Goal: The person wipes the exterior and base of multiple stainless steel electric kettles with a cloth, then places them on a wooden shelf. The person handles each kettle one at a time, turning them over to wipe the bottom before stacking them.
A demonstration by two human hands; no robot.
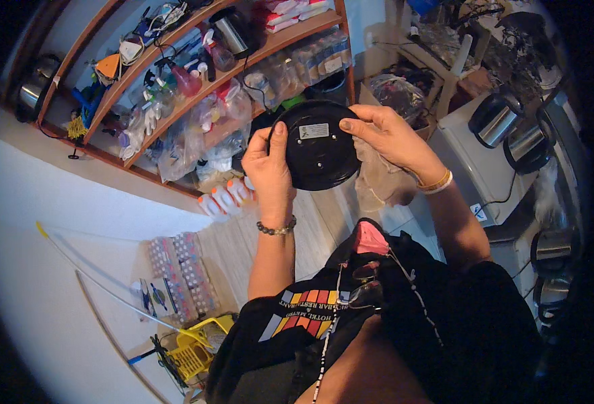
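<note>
In front of my chest, a round black plastic base (322,164), which looks like an electric kettle's power base, is held up between both hands. Its underside faces me and shows a silver label with print and a few screws. My left hand (270,169) grips the left rim, thumb on top. On the upper right rim is my right hand (390,139), its thumb pressing the edge. A thin beige cloth (380,182) hangs from under the right palm and partly touches the base's right side.
Wooden shelves (297,33) at upper left carry spray bottles, bags and a kettle (230,33). Steel-and-black kettles (496,121) stand on a white surface (466,146) at right. Orange-capped bottles (226,194), wrapped paper rolls (188,275) and a yellow mop bucket (196,351) stand at left.
</note>
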